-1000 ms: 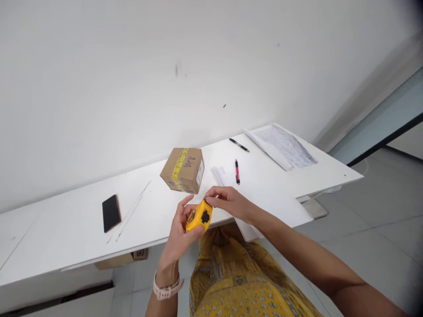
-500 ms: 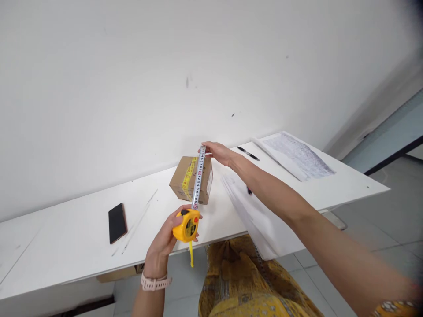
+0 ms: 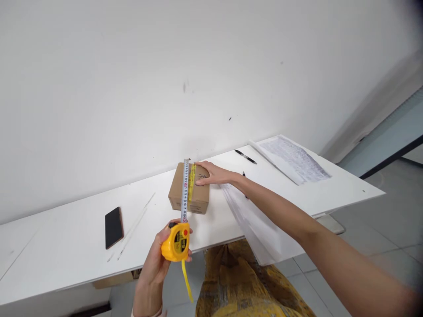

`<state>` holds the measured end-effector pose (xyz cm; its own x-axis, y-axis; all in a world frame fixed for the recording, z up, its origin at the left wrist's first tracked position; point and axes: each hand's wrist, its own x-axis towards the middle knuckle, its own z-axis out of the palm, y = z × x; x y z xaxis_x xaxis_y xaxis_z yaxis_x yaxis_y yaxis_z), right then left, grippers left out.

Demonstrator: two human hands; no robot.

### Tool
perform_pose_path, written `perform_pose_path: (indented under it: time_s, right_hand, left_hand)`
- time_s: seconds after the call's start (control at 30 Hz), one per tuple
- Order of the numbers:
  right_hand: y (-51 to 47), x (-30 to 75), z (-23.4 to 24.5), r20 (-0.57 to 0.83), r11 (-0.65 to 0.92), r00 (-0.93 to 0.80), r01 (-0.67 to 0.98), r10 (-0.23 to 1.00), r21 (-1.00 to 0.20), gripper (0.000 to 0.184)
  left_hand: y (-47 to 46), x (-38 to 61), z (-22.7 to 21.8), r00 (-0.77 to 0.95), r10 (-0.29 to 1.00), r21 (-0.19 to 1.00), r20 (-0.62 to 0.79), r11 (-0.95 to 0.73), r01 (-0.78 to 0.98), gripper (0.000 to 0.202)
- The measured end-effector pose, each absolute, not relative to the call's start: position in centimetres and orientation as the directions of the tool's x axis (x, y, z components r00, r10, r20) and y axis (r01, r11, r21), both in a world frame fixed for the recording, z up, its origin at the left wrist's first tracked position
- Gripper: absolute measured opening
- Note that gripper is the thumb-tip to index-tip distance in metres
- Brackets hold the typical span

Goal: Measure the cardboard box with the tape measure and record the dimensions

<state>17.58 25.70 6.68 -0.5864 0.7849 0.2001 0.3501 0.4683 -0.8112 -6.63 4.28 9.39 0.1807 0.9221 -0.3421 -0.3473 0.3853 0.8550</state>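
My left hand [image 3: 152,257] is closed around a yellow tape measure [image 3: 175,243] near the table's front edge, its yellow wrist strap dangling below. From the case, the extended blade [image 3: 185,189] runs away from me over the top of a small cardboard box [image 3: 176,188], and its end tip reaches the box's far edge. A strip of yellow packing tape and some dark handwriting show on the box top. My right hand [image 3: 216,173] grips the box at its far right, thumb on top and fingers over the back edge, partly hidden.
A phone [image 3: 114,227] lies on the white table [image 3: 66,237] to the left. On the right are loose paper sheets [image 3: 264,229] overhanging the front edge, a black pen [image 3: 246,156], and a written sheet [image 3: 294,160]. A wall [image 3: 132,88] stands behind.
My right hand has let go of the blade's end and taken hold of the box, which is turned a little. The tape measure has shifted left and toward me, its blade still extended.
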Motion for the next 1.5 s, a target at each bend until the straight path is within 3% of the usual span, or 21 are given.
perform_pose_path:
  time_s: [0.13, 0.27, 0.43, 0.5, 0.63, 0.77, 1.1, 1.3, 1.5]
  right_hand:
    - [26.5, 18.1, 7.3, 0.162, 0.397, -0.696, 0.190, 0.699, -0.898, 0.087]
    - [27.5, 16.2, 8.0, 0.132, 0.406, -0.749, 0.194, 0.649, -0.893, 0.083]
    - [28.7, 15.1, 8.6, 0.023, 0.307, -0.796, 0.207, 0.605, -0.929, 0.091]
    - [28.8, 15.4, 8.5, 0.013, 0.271, -0.761, 0.215, 0.649, -0.938, 0.088]
    - [28.4, 15.6, 8.4, 0.082, 0.205, -0.581, 0.149, 0.809, -0.967, 0.054]
    - [28.0, 13.8, 8.8, 0.102, 0.195, -0.509, 0.131, 0.854, -0.972, 0.036]
    - [27.4, 9.6, 8.3, 0.062, 0.191, -0.465, 0.236, 0.883, -0.953, 0.037]
    - [27.5, 9.8, 6.0, 0.011, 0.057, -0.437, 0.093, 0.899, -0.994, 0.029]
    - [27.7, 10.4, 5.0, 0.044, 0.059, -0.451, 0.019, 0.891, -0.998, 0.032]
  left_hand:
    - [3.5, -5.2, 9.6, 0.211, 0.913, 0.847, -0.350, 0.404, -0.345, 0.044]
    - [2.8, -4.8, 10.0, 0.145, 0.930, 0.853, -0.338, 0.367, -0.370, 0.043]
    - [1.7, -6.2, 10.1, 0.079, 0.918, 0.841, -0.390, 0.389, -0.376, 0.044]
    - [1.5, -6.6, 10.1, 0.079, 0.915, 0.840, -0.395, 0.394, -0.372, 0.045]
    - [1.6, -6.2, 9.5, 0.077, 0.916, 0.828, -0.394, 0.390, -0.402, 0.044]
    - [2.2, -5.4, 8.7, 0.050, 0.915, 0.818, -0.400, 0.381, -0.432, 0.045]
    - [2.3, -3.6, 8.9, 0.029, 0.916, 0.835, -0.401, 0.378, -0.400, 0.050]
    - [1.6, -2.3, 7.9, 0.059, 0.920, 0.837, -0.387, 0.378, -0.396, 0.050]
    - [1.7, -1.8, 8.0, 0.084, 0.920, 0.832, -0.384, 0.383, -0.402, 0.052]
